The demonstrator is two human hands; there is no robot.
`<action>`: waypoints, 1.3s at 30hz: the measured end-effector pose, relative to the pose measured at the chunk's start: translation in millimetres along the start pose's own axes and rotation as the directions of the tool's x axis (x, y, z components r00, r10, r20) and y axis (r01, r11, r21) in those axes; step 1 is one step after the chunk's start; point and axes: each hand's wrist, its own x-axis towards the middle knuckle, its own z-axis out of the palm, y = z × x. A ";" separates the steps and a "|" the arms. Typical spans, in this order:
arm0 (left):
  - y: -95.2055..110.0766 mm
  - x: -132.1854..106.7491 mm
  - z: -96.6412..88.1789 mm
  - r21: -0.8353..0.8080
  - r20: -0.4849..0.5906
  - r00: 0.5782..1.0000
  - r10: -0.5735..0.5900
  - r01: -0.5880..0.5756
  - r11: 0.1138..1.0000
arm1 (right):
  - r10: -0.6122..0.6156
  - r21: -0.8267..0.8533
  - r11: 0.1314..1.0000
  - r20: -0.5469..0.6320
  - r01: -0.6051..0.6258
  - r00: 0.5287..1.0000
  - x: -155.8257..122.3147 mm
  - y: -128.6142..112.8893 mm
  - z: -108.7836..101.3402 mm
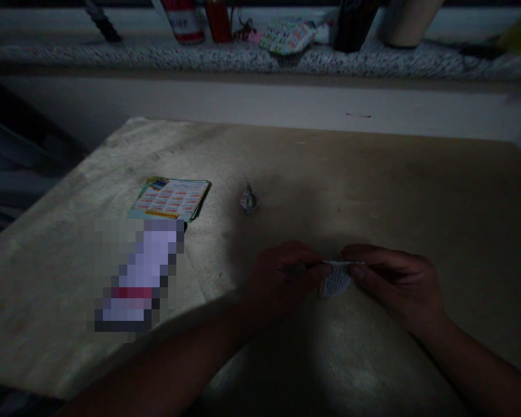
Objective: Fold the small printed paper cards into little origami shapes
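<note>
A small piece of printed paper (336,281) is pinched between my two hands above the table, its top edge roughly level and folded or rolled over. My left hand (282,281) grips its left upper corner between thumb and fingers. On the other corner, my right hand (399,284) closes with thumb and forefinger. Lines of fine print show on the paper, too dim to read. A small crumpled or folded paper piece (249,200) lies on the table beyond my left hand.
A stack of printed leaflets (171,197) lies on the cloth-like tabletop (217,145) at the left. Nearer stands a pixelated, phone-shaped bright object (143,272). Behind the table, a speckled sill (243,58) carries bottles, a red can-like container (182,22) and a patterned packet (289,36).
</note>
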 end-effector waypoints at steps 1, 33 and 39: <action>0.0 -0.2 0.0 0.000 -0.009 1.000 0.001 -0.001 1.000 | 0.008 -0.005 1.000 0.000 -0.008 1.000 -0.2 0.8 -0.4; -1.8 -0.8 -4.4 0.000 -0.018 0.999 0.048 -0.048 0.999 | -0.079 -0.033 0.996 0.028 0.080 0.996 0.3 -3.6 0.6; -0.9 -0.3 -3.7 -0.017 -0.031 0.999 0.019 -0.020 1.000 | -0.097 -0.042 0.994 0.032 0.099 0.995 0.8 -5.4 0.8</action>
